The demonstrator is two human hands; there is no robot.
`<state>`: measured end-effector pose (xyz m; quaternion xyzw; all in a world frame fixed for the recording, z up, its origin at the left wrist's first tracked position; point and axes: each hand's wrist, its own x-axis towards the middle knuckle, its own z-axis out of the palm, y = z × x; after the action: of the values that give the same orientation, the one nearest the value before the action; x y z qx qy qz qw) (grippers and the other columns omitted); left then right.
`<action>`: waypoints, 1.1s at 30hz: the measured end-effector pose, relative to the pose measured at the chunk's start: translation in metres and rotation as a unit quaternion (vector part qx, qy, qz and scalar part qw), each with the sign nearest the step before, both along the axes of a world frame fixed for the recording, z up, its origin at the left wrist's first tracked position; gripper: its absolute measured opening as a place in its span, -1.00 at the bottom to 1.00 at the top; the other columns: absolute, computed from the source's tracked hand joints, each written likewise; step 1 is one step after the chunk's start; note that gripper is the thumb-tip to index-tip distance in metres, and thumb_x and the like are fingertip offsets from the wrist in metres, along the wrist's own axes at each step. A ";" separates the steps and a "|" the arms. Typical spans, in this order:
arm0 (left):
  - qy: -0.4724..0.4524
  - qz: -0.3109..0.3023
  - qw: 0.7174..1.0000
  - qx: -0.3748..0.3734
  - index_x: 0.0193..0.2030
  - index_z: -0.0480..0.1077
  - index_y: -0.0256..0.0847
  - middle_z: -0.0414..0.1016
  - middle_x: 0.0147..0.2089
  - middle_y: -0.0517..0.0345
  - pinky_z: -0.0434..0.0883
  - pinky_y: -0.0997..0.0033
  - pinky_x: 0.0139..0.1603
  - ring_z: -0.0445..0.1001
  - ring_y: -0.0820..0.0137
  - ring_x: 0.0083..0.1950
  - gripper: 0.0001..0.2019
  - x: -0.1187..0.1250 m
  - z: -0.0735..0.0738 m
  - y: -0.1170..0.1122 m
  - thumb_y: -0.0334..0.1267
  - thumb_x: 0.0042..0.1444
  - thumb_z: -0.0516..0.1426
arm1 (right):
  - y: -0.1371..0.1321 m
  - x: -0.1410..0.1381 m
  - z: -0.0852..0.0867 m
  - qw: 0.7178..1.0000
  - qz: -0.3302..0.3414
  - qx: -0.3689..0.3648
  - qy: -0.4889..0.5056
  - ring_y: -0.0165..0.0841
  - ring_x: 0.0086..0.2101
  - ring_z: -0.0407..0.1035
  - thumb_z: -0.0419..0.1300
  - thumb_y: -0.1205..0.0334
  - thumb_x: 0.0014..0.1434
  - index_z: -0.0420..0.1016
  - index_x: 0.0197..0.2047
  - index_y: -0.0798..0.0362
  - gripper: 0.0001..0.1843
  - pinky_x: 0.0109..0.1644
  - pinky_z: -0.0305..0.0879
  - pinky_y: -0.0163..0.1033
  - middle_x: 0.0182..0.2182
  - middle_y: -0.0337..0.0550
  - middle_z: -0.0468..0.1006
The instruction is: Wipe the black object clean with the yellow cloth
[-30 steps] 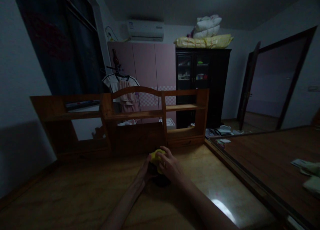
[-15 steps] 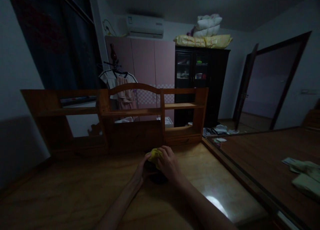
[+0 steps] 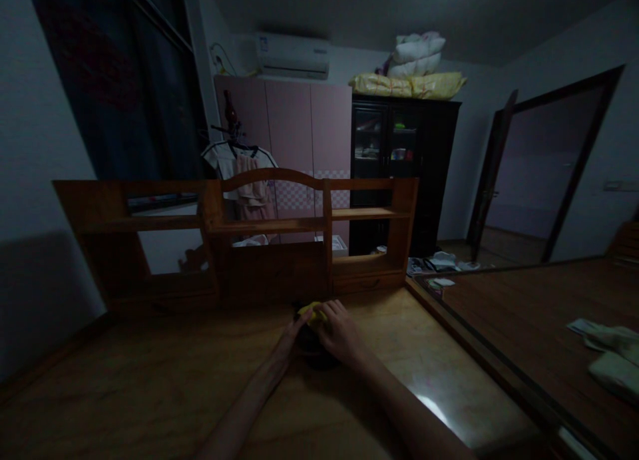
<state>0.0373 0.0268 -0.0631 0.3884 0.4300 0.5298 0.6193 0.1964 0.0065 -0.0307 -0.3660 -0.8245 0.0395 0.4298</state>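
Note:
A dark object (image 3: 310, 345) sits on the wooden desktop (image 3: 190, 387) between my hands; dim light hides its exact kind. My right hand (image 3: 341, 332) is closed on a yellow cloth (image 3: 311, 309), which lies against the top of the dark object. From the other side, my left hand (image 3: 288, 340) grips the dark object, its thumb and fingers near the cloth. The fingertips of both hands are partly hidden behind the cloth and the object.
Along the desk's far edge stands a wooden shelf unit (image 3: 269, 227). To the right is a brown, flat surface (image 3: 499, 313) with pale folded cloth (image 3: 612, 353). A pink wardrobe (image 3: 289, 124), a black cabinet (image 3: 432, 167) and an open door (image 3: 494, 174) are behind.
The view has shifted slightly. My right hand has lowered a little with the yellow cloth, and the left hand's fingers have shifted on the dark object.

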 end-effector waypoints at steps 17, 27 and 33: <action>-0.005 0.001 0.999 -0.041 -0.01 0.39 -0.20 0.54 -0.16 -0.02 0.56 0.16 -0.33 0.53 0.15 -0.15 -0.46 0.003 0.010 -0.009 -0.03 -0.13 0.32 | 0.000 0.001 -0.009 0.999 -0.012 -0.036 0.003 -0.20 -0.05 0.30 0.20 0.19 0.16 0.23 0.17 0.00 -0.48 0.06 0.25 -0.11 -0.07 -0.07 0.41; -0.008 -0.026 0.999 -0.029 -0.02 0.41 -0.24 0.54 -0.08 -0.12 0.55 0.11 -0.28 0.52 0.06 -0.07 -0.45 0.000 0.009 -0.007 -0.11 -0.17 0.35 | -0.028 0.024 0.069 0.972 0.001 0.067 0.225 -0.23 -0.14 0.38 -0.04 0.21 0.28 0.32 0.07 0.03 -0.68 -0.04 0.33 -0.09 -0.12 -0.04 0.47; -0.020 -0.015 0.999 -0.033 -0.04 0.41 -0.27 0.55 -0.10 -0.13 0.55 0.13 -0.33 0.53 0.06 -0.09 -0.52 -0.004 -0.002 0.001 -0.18 -0.13 0.32 | -0.135 0.046 0.138 0.931 -0.008 0.239 0.277 -0.15 -0.17 0.40 -0.04 0.13 0.31 0.42 -0.01 -0.09 -0.71 -0.04 0.32 0.08 -0.21 -0.10 0.53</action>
<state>0.0329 0.0282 -0.0650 0.3634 0.4284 0.5140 0.6482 0.2423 -0.1287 0.1075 -0.2340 -0.6548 -0.0623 0.7159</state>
